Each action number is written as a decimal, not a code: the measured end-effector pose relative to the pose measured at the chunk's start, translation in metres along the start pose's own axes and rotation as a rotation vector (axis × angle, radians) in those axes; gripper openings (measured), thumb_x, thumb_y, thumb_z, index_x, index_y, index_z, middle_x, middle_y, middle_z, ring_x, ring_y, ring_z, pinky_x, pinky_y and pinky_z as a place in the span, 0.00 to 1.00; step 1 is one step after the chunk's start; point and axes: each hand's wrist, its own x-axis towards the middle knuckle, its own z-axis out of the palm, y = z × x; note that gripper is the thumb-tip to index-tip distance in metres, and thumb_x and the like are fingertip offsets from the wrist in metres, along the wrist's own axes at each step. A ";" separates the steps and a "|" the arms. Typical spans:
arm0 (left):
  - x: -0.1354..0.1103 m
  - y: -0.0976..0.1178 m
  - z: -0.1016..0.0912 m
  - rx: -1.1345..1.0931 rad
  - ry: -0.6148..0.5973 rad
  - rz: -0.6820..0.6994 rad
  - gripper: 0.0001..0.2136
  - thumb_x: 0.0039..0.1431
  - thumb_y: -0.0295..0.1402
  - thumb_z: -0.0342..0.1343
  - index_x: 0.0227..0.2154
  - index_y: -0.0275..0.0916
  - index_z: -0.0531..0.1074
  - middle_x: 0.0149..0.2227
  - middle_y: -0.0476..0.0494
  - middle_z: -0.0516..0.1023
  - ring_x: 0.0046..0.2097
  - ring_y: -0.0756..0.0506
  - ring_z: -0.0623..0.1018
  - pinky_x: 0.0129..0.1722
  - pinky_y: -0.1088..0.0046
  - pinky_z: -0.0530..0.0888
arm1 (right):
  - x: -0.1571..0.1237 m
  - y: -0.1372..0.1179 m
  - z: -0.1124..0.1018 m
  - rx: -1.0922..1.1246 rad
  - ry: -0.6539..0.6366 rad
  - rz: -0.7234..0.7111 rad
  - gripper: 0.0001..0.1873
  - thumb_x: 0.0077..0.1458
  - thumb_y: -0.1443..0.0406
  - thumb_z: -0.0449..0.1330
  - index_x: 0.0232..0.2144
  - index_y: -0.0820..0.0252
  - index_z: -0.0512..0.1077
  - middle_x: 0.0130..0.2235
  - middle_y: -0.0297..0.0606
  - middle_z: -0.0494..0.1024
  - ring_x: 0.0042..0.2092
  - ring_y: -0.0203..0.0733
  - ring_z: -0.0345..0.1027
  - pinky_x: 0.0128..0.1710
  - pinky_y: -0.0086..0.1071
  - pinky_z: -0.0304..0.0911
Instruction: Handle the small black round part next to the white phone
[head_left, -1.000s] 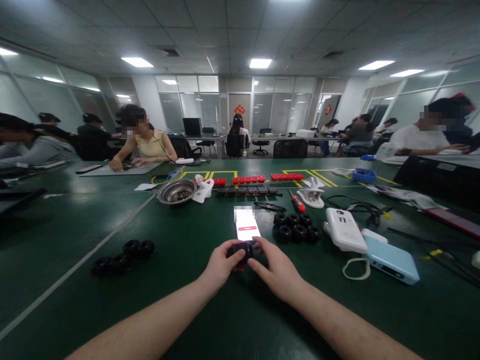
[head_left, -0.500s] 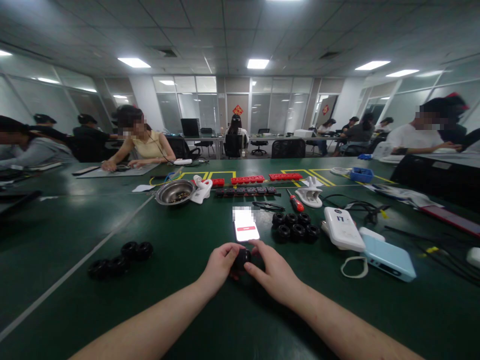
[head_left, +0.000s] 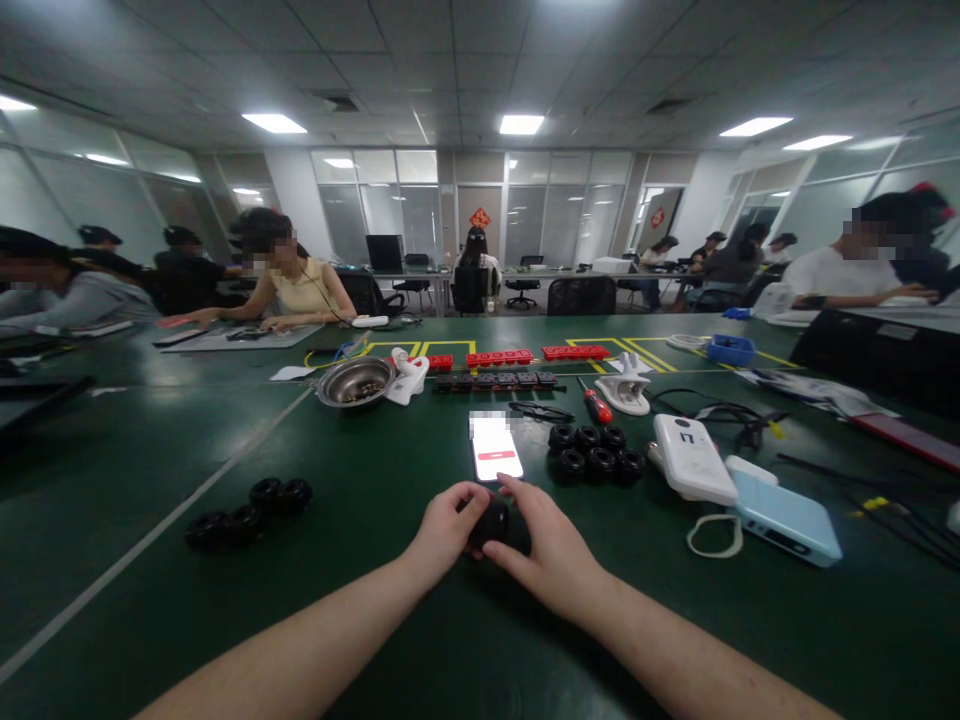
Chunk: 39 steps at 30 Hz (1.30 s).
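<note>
A small black toy tire is held between my two hands just in front of the phone. My left hand pinches its left side with thumb and fingers. On the other side my right hand curves round it, thumb low and forefinger beyond; part of the tire is hidden by the fingers. Past my fingertips lies a phone with a lit white screen. Several similar black tires stand in two rows to the right, and a smaller group of tires lies to the left.
Farther back are a metal bowl of small parts, a white stand, red plastic strips, a black strip of parts and a screwdriver. A white device and blue power bank lie right. Other people sit around.
The view has shifted slightly, moving the table things a little to the right in the picture. The tire has turned or shifted slightly between my hands, and more black shows near my right hand.
</note>
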 end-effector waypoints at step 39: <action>-0.029 0.011 0.009 0.261 0.052 0.335 0.21 0.48 0.48 0.51 0.40 0.39 0.62 0.38 0.41 0.67 0.40 0.41 0.68 0.39 0.68 0.67 | -0.001 -0.002 0.022 0.940 0.038 0.425 0.13 0.45 0.61 0.54 0.35 0.57 0.61 0.35 0.35 0.68 0.34 0.38 0.65 0.29 0.30 0.62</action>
